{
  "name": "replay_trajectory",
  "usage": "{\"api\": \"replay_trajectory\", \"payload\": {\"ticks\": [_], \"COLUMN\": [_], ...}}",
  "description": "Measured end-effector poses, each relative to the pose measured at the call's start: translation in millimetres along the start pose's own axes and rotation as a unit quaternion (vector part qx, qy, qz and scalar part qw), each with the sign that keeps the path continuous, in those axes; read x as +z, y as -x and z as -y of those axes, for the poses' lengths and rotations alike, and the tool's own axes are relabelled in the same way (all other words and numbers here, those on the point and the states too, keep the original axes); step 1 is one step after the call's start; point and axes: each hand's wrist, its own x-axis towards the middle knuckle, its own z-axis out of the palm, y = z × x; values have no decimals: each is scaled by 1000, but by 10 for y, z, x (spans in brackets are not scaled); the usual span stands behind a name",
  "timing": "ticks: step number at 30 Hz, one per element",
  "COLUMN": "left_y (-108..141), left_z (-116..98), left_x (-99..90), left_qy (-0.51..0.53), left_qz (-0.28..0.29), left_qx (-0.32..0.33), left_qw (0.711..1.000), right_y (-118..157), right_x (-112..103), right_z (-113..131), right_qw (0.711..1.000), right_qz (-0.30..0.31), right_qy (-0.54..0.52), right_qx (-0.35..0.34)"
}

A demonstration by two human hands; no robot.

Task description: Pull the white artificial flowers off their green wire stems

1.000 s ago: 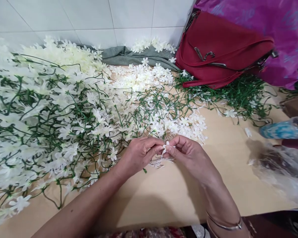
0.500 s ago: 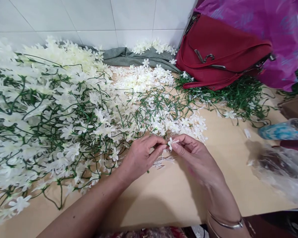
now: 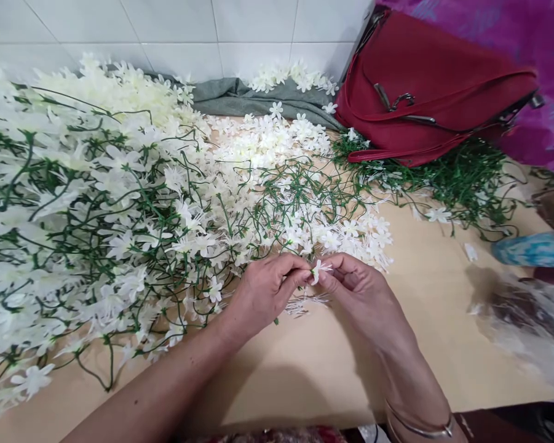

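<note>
The left hand [image 3: 266, 289] and right hand [image 3: 368, 298] pinch a small white flower [image 3: 316, 274], thin-petalled with threadlike strands [image 3: 325, 267], over the smooth near surface [image 3: 277, 381]; wiry green stems [image 3: 470, 166] bunch far right.

Held flower [image 3: 316, 272]: white, green base. Flower pile [image 3: 120, 160]: white, creamy yellow toward back. Stems [image 3: 299, 186]: dark green. Worktop [image 3: 447, 320]: pale tan. Wall tiles [image 3: 175, 21]: white, thin grey grid lines. Cloth [image 3: 230, 96]: grey-green. Handbag [image 3: 443, 80]: deep red. Plastic sheet [image 3: 546, 80]: purple, faint bluish print. Container [image 3: 528, 249]: mottled blue and white. Bangle [image 3: 420, 429]: silvery.
</note>
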Motion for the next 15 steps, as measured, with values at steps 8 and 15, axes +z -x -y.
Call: {"api": "replay_trajectory", "payload": {"ticks": [8, 15], "left_y": [8, -39], "left_z": [50, -182], "left_x": [29, -74], "left_qy": [-54, 11], "left_qz": [-12, -166], "left_qx": [53, 52], "left_qw": [997, 985], "right_y": [-53, 6], "right_x": [-27, -44], "right_z": [10, 49], "right_qw": [999, 989], "right_qz": [35, -22], "right_qy": [-18, -147], "right_qx": [-8, -22]}}
